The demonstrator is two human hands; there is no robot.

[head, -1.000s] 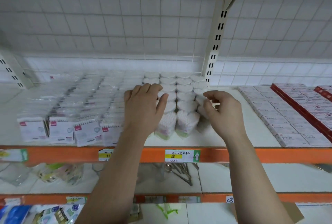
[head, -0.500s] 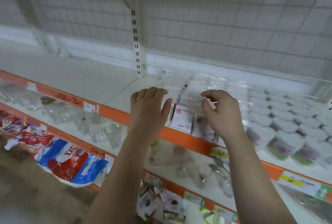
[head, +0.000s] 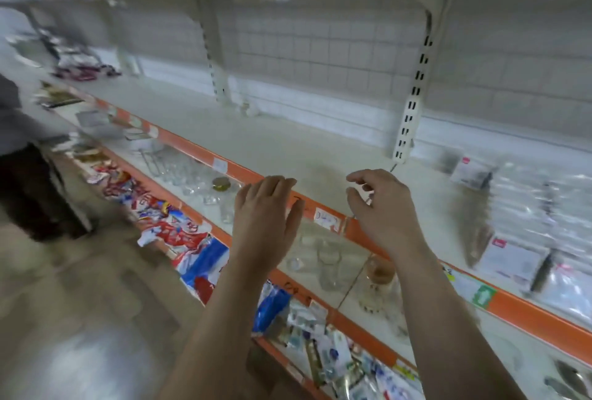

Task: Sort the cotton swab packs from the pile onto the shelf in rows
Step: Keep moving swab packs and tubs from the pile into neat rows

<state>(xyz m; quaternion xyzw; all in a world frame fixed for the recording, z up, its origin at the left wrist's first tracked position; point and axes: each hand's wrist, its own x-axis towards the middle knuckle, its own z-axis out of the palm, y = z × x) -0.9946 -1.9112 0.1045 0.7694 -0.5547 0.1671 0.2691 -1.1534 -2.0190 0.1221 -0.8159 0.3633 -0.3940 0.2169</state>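
Left hand and right hand hover empty before the shelf; packs right.

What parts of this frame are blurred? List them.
Head view: motion blur smears the swab packs at right and the floor at left; the left hand and right hand stay fairly sharp; wide-angle distortion tilts the shelf edge.

Both hands empty before shelf; swab packs at right, blurred.
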